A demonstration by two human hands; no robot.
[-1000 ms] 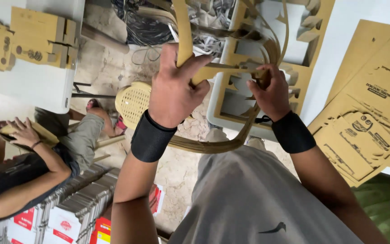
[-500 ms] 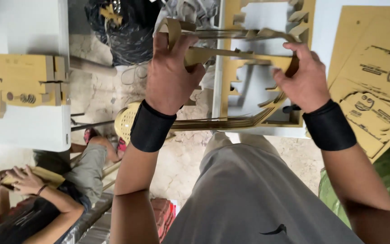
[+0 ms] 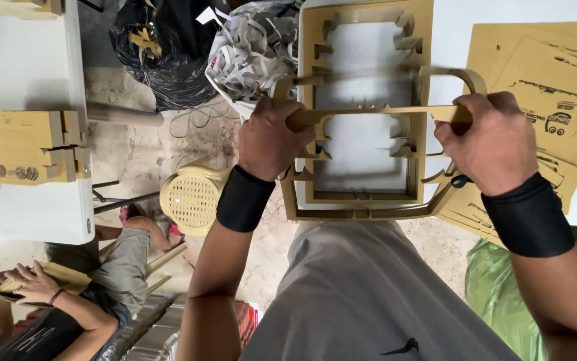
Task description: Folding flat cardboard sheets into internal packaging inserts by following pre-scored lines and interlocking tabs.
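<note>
Far left: white table (image 3: 28,73) carrying folded tan cardboard packages (image 3: 31,146) with dark round printed marks. Below it, a seated person's hand (image 3: 34,284) rests on a cardboard piece. Centre-left floor: pale yellow perforated plastic stool (image 3: 191,197); above it, a black plastic bag (image 3: 161,50) of scraps. Left hand (image 3: 271,140), fingers curled tight round a brown die-cut cardboard frame strip (image 3: 375,113), held over a second white table (image 3: 522,13). Right hand (image 3: 492,144) clenched on the strip's other end. Far right: stacked flat tan cardboard sheets (image 3: 549,73) with black printed labels.
</note>
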